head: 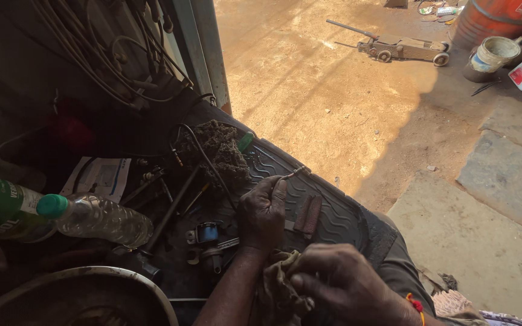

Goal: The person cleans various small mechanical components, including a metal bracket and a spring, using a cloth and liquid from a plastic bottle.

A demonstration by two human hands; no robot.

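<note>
My left hand (262, 212) is closed around a thin metal rod or small tool (294, 174) whose tip points up and to the right, over a black ribbed rubber mat (327, 208). My right hand (344, 284), a red and yellow thread at its wrist, grips a dirty brownish rag (278, 290) just below the left hand. Two small brown strips (308, 215) lie on the mat beside the left hand. A clump of grimy fibre waste (217, 148) sits above them.
A clear plastic bottle with a green cap (95, 217) and a green bottle (1, 208) lie at left, above a round metal pan (74, 296). Cables hang at top left. Outside on the dirt lie a floor jack (403, 48), a bucket (495, 54) and an orange drum (502, 15).
</note>
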